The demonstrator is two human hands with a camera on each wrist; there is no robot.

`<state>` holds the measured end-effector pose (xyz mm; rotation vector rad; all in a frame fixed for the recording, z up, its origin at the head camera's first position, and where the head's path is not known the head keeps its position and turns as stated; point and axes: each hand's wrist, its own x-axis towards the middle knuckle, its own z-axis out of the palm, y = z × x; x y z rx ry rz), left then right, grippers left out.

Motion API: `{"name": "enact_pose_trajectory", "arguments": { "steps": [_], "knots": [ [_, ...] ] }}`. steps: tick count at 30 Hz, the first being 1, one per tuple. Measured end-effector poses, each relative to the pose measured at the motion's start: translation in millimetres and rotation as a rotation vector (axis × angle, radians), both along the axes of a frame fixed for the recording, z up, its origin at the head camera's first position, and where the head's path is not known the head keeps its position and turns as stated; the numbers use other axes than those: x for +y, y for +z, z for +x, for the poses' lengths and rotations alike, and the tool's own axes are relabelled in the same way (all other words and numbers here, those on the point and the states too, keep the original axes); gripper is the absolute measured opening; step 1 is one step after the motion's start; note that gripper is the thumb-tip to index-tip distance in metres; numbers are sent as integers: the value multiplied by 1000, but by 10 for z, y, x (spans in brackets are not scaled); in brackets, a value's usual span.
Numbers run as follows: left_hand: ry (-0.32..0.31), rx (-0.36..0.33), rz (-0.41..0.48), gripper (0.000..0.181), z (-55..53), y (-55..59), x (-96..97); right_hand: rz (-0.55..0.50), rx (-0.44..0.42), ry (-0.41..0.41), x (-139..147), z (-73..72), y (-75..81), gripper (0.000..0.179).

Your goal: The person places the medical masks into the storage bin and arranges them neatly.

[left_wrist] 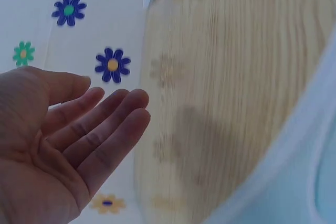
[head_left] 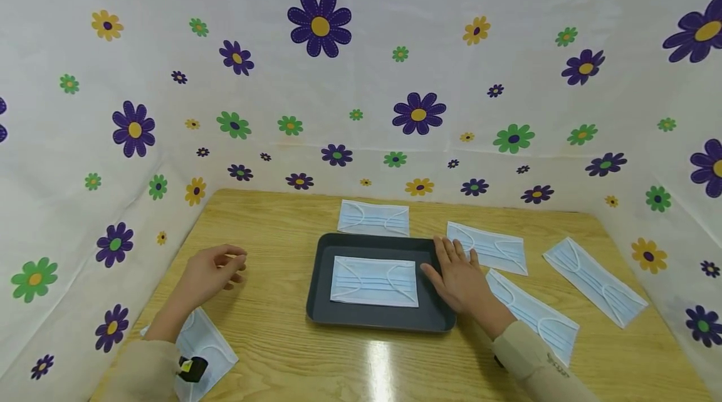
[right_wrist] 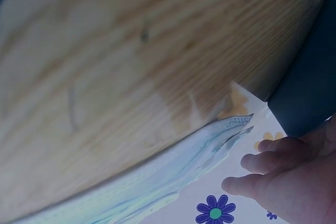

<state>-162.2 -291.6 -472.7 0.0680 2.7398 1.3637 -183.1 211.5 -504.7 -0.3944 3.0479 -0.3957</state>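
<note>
A pale blue pleated face mask (head_left: pixel 374 281) with white ear loops lies flat inside a dark grey tray (head_left: pixel 366 316). My right hand (head_left: pixel 459 280), fingers extended, lies over the tray's right rim, beside that mask. Left of the tray, my left hand (head_left: pixel 211 273) hovers above the table with loosely bent fingers; the left wrist view shows nothing in its palm. Under the left forearm lies another mask (head_left: pixel 213 352), partly hidden by the sleeve. Near my right hand and forearm are a mask behind (head_left: pixel 491 248) and a mask partly covered by the arm (head_left: pixel 541 320).
Behind the tray a mask (head_left: pixel 373 218) lies close against its back rim. Farther right rests a slanted mask (head_left: pixel 595 283). The wooden table (head_left: pixel 271 226) is bounded at the back and sides by a white flower-printed cloth (head_left: pixel 361 76).
</note>
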Motion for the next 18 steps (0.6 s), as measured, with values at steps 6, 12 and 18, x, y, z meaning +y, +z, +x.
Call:
{"name": "enact_pose_trajectory", "arguments": {
  "steps": [6,12,18],
  "knots": [
    [14,-6,-52,35,111,-54,-338,-4,6,-6,30,20,-19,79],
    [72,-10,-101,36,241,-87,-599,-12,12,1,6,8,-34,79],
    [88,-13,-171,38,274,-117,-721,-10,10,-1,11,0,-36,79]
  ]
}}
